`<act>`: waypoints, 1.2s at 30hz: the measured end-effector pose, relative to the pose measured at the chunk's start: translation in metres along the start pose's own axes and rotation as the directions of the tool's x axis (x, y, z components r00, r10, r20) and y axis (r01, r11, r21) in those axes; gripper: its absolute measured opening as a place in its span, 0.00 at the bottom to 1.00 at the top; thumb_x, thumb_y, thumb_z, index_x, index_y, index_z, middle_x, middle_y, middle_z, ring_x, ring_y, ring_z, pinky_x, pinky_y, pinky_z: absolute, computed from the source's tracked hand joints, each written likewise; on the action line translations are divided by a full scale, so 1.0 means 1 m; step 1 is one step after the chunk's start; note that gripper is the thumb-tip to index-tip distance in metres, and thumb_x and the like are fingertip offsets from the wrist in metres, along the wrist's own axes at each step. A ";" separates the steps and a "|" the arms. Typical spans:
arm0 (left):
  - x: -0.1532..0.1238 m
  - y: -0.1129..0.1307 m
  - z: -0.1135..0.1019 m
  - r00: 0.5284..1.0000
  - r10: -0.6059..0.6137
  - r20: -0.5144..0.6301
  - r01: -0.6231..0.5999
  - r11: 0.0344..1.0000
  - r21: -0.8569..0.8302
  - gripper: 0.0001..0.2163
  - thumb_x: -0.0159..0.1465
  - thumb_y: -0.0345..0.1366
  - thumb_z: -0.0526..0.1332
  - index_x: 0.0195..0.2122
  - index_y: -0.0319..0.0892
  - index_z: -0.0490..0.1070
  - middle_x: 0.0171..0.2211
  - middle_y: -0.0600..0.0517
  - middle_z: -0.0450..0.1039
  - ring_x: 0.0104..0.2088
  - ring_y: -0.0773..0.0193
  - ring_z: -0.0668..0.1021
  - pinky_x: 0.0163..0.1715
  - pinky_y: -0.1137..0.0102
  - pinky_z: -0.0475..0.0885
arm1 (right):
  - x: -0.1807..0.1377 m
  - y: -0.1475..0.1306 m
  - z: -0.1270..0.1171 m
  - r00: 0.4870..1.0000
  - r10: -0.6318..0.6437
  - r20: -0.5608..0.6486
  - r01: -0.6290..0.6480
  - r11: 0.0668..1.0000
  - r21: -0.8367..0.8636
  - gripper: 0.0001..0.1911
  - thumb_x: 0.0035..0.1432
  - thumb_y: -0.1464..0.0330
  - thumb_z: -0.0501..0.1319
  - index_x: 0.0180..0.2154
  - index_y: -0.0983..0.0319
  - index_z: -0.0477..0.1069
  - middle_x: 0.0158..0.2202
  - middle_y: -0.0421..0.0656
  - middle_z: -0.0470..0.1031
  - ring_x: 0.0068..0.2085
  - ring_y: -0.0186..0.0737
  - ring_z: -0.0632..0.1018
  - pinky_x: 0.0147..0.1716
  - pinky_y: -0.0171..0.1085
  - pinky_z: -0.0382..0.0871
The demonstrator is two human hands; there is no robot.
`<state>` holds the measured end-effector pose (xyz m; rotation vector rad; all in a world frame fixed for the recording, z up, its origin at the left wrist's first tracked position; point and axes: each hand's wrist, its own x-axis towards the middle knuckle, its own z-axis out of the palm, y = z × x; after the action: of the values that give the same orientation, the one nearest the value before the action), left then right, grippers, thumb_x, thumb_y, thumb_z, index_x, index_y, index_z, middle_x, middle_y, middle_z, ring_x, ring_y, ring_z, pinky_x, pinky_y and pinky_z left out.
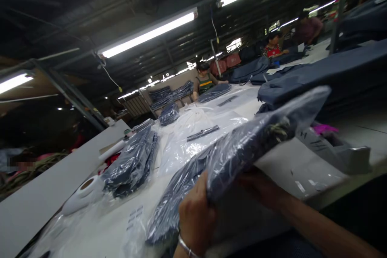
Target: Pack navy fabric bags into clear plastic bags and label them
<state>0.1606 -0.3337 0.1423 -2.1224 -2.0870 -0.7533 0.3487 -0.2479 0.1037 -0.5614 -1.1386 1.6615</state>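
Head view shows the left hand (198,209) closed on the near end of a plastic-wrapped bundle (242,151) raised at a tilt above the white surface (281,165), while the right hand (258,187) is underneath, its fingers too hidden to tell whether they grip or only prop. Holding it from two places probably keeps the soft, slick load from sagging. Another wrapped package (178,195) lies flat beneath it, and a stack (133,161) sits to the left, its broad faces down, presumably for steadiness.
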 end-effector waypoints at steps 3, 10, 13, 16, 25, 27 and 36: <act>0.017 0.001 -0.058 0.963 -0.208 -0.171 0.166 0.959 -0.229 0.13 0.56 0.37 0.62 0.42 0.43 0.79 0.36 0.48 0.82 0.37 0.49 0.82 0.34 0.64 0.77 | 0.027 -0.059 0.029 0.945 -0.174 0.276 0.167 0.985 0.050 0.32 0.53 0.64 0.68 0.59 0.49 0.66 0.59 0.41 0.70 0.58 0.48 0.72 0.58 0.51 0.64; 0.017 -0.009 -0.086 0.724 -0.689 0.047 0.227 0.173 -0.958 0.23 0.58 0.49 0.65 0.52 0.46 0.72 0.41 0.51 0.81 0.41 0.56 0.83 0.42 0.63 0.80 | 0.099 -0.114 0.002 0.763 -0.646 0.012 0.438 0.504 -0.744 0.37 0.60 0.48 0.58 0.65 0.58 0.59 0.68 0.45 0.54 0.68 0.52 0.55 0.67 0.50 0.47; -0.008 -0.009 -0.042 0.595 -0.732 0.332 0.291 -0.188 -0.938 0.22 0.61 0.49 0.62 0.54 0.46 0.71 0.41 0.49 0.82 0.45 0.53 0.82 0.47 0.60 0.79 | 0.117 -0.109 -0.029 0.958 -0.267 0.108 0.238 0.521 -0.820 0.36 0.61 0.42 0.52 0.60 0.59 0.68 0.58 0.47 0.71 0.59 0.54 0.69 0.59 0.50 0.61; -0.037 -0.007 0.011 0.494 -0.684 0.537 0.302 -0.445 -0.843 0.22 0.63 0.51 0.59 0.54 0.47 0.71 0.42 0.49 0.82 0.50 0.50 0.80 0.50 0.55 0.77 | 0.131 -0.095 -0.041 0.989 -0.034 0.144 0.146 0.378 -0.914 0.33 0.54 0.42 0.60 0.46 0.63 0.77 0.41 0.47 0.80 0.44 0.52 0.78 0.46 0.42 0.69; -0.089 0.028 0.128 0.589 -0.431 0.683 0.362 -0.615 -0.701 0.31 0.60 0.62 0.54 0.52 0.43 0.73 0.54 0.42 0.75 0.59 0.49 0.72 0.58 0.56 0.70 | 0.200 -0.026 -0.026 0.895 0.258 0.364 0.344 0.121 -0.931 0.20 0.49 0.52 0.68 0.31 0.64 0.78 0.28 0.43 0.78 0.33 0.42 0.76 0.35 0.34 0.64; -0.087 0.038 0.133 0.553 -0.424 0.717 0.410 -0.611 -0.677 0.31 0.61 0.62 0.54 0.54 0.42 0.71 0.56 0.42 0.73 0.60 0.52 0.72 0.57 0.59 0.72 | 0.215 -0.016 -0.019 0.893 0.293 0.343 0.329 0.096 -0.939 0.18 0.46 0.55 0.70 0.31 0.64 0.78 0.29 0.43 0.79 0.34 0.43 0.77 0.38 0.35 0.65; -0.078 -0.009 0.052 0.765 -0.138 0.630 0.626 0.392 -0.674 0.19 0.60 0.53 0.62 0.42 0.45 0.80 0.36 0.44 0.82 0.41 0.52 0.83 0.49 0.55 0.75 | 0.119 0.012 -0.022 0.864 0.251 0.436 0.436 0.057 -0.898 0.28 0.60 0.60 0.64 0.60 0.57 0.66 0.64 0.48 0.64 0.63 0.53 0.65 0.63 0.51 0.53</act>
<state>0.1706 -0.3849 0.0643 -2.3727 -3.0232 -1.8908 0.3140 -0.1314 0.1017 -0.8696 -2.7398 0.5029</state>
